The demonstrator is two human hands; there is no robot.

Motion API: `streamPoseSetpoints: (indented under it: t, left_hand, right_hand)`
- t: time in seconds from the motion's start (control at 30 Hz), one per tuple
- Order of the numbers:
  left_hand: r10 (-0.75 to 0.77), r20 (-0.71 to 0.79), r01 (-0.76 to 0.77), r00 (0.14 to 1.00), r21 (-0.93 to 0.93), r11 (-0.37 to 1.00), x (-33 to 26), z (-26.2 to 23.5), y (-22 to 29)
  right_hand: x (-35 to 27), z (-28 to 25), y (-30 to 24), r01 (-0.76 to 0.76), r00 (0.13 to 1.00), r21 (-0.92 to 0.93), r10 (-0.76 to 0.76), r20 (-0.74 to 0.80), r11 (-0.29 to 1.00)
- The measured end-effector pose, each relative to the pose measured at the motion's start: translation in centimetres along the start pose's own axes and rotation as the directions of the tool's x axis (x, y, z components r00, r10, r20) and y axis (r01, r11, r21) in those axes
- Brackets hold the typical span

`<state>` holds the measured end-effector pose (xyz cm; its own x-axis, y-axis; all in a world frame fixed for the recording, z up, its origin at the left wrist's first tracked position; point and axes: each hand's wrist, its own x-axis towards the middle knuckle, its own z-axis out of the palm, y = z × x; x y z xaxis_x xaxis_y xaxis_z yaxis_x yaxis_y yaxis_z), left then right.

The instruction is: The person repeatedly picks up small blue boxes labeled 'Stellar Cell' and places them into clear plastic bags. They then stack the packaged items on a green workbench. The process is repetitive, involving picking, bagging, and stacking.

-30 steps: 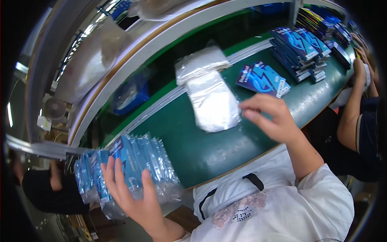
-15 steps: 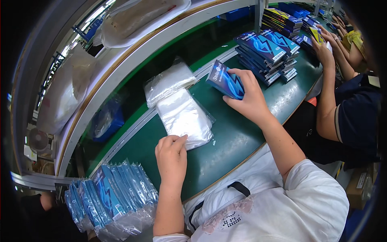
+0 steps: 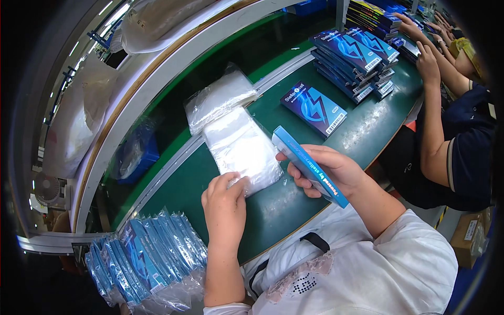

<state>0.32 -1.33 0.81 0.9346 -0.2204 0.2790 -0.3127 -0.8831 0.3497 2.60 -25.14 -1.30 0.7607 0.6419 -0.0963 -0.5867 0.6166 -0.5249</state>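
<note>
My right hand grips a slim blue box with its fingers wrapped round it, its narrow printed side turned up. The box is tilted above the near part of the green table. My left hand rests at the near end of a pile of clear plastic bags, thumb and fingers closed on the bag edge. More clear bags lie overlapping behind that pile. Another blue box, with a lightning-bolt design, lies flat on the table beyond my right hand.
Stacks of blue boxes stand at the back right, with yellow-and-dark boxes behind. Several bagged blue boxes stand in a row at lower left. A co-worker's arm reaches in at right. A shelf edge curves along the left.
My right hand has drawn back toward me, with a box now held on edge. One box now lies flat near where that hand was. My left hand stays at the bags.
</note>
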Motion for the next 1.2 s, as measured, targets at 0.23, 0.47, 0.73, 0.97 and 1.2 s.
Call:
streamPoseSetpoints:
  t: [0.23,0.47,0.73,0.97,1.2]
  left_hand:
    - [-0.092,-0.163,0.048,0.982,-0.255,0.966,0.4,0.4,0.0]
    - [-0.134,-0.294,0.033,0.946,-0.326,0.945,0.7,0.7,0.4]
    - [-0.376,-0.102,0.231,0.921,-0.633,0.738,0.3,-0.2,-0.4]
    - [-0.457,0.026,0.307,0.889,-0.774,0.554,0.0,0.0,-1.2]
    - [-0.193,-0.109,0.103,0.975,-0.552,0.827,-0.1,-0.8,0.3]
  right_hand:
    - [-0.1,0.2,0.5,0.043,0.997,-0.109,-0.05,-0.063,0.993]
    - [1.3,0.9,2.0,-0.16,0.98,-0.002,0.159,0.121,0.987]
    - [3.6,1.1,1.6,-0.073,0.997,-0.146,0.077,0.024,0.987]
    - [3.2,0.4,1.4,0.008,0.999,-0.318,-0.019,-0.031,0.948]
    - [3.9,0.7,3.2,0.214,0.927,-0.402,-0.315,-0.204,0.89]
